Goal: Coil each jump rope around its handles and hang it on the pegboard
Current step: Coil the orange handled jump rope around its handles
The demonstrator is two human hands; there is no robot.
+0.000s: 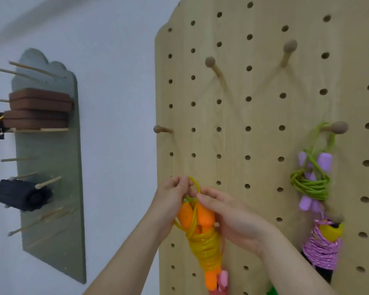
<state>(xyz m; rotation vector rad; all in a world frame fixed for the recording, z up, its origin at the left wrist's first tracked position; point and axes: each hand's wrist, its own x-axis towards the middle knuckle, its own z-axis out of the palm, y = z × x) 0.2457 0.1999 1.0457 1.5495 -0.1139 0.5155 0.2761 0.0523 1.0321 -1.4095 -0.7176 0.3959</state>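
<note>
We saw a bright, evenly lit scene under soft, diffuse light, with no harsh glare anywhere. The wooden pegs (211,64) cast faint, long shadows running down the pegboard (243,124), so the light came from above. The wide lens bowed the board's edge and stretched things near the corners. Motion blur softened the whole frame: the hanging green rope (309,184) smeared, and the grey rack (51,167) on the left looked hazy.
</note>
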